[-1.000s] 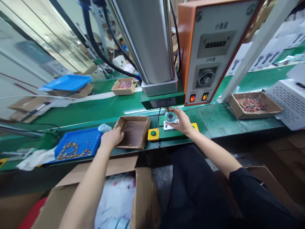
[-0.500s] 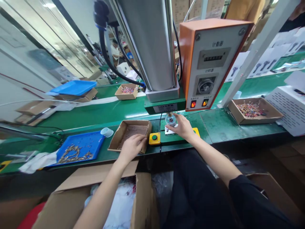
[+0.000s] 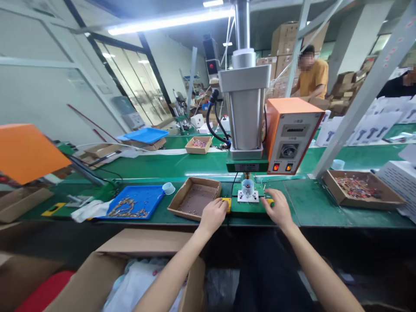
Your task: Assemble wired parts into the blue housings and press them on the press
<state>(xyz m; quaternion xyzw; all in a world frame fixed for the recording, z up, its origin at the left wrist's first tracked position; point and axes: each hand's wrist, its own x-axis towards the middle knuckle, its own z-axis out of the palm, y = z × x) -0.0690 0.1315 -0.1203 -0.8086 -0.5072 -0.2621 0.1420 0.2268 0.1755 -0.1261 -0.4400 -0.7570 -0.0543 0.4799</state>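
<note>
My left hand (image 3: 215, 212) rests over the left yellow button box (image 3: 229, 203), its fingers lying on top and holding nothing. At the right yellow button box (image 3: 268, 201), my right hand (image 3: 278, 209) has its fingers apart, thumb by the box, and is empty. Between the hands a small clear plastic cup (image 3: 248, 187) with dark bits inside stands on a white plate (image 3: 243, 197) beneath the press ram. Above it rises the silver press cylinder (image 3: 246, 117). A cardboard tray (image 3: 198, 197) with a few small parts is just left of my left hand.
A blue tray (image 3: 152, 197) of small metal parts and another plastic cup (image 3: 168, 188) lie left. An orange control box (image 3: 274, 130) adjoins the press. At right is a box of coloured wires (image 3: 357, 186). An open carton (image 3: 136, 242) stands below the bench; a person (image 3: 316, 76) is behind.
My right hand has let go of the cup and moved to the right button box. My left hand has moved from the cardboard tray to the left button box. The camera view has tilted up.
</note>
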